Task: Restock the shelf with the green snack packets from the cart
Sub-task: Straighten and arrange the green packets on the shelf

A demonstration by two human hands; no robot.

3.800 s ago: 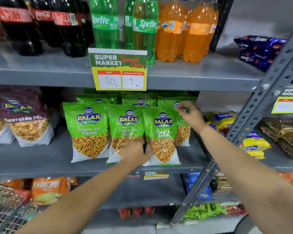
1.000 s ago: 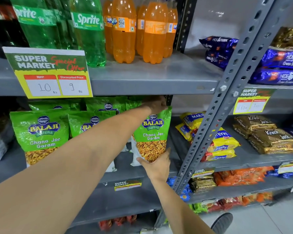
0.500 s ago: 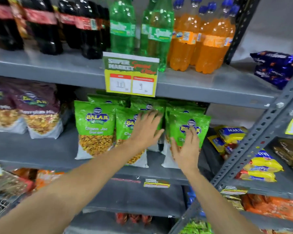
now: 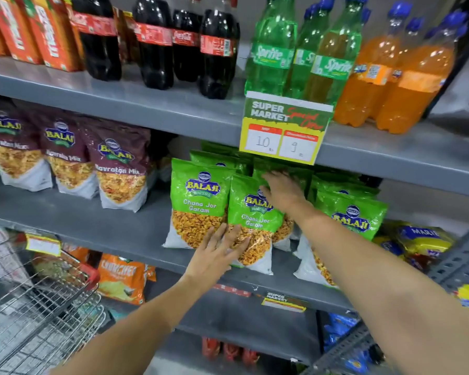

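Note:
Several green Balaji snack packets stand upright in rows on the grey middle shelf [image 4: 114, 228]. My left hand [image 4: 217, 251] lies flat, fingers spread, against the lower front of the middle front packet [image 4: 255, 215]. My right hand [image 4: 282, 192] rests open on the top of that packet and the ones behind it. Another green packet [image 4: 198, 201] stands to the left and one more green packet [image 4: 352, 215] to the right, partly behind my right forearm. The wire cart [image 4: 33, 307] is at the lower left; its contents are not clear.
Maroon Balaji packets [image 4: 119, 163] stand left of the green ones. Cola, Sprite and orange soda bottles fill the upper shelf, with a price sign [image 4: 284, 128] hanging from its edge. An orange snack bag [image 4: 119, 277] sits on the lower shelf. A slanted metal upright [image 4: 460, 255] and biscuit packs are at right.
The view has swung right-to-left, bringing the cart into sight. My left hand has dropped to the middle packet's lower front; my right hand has moved left from the right packet to its top.

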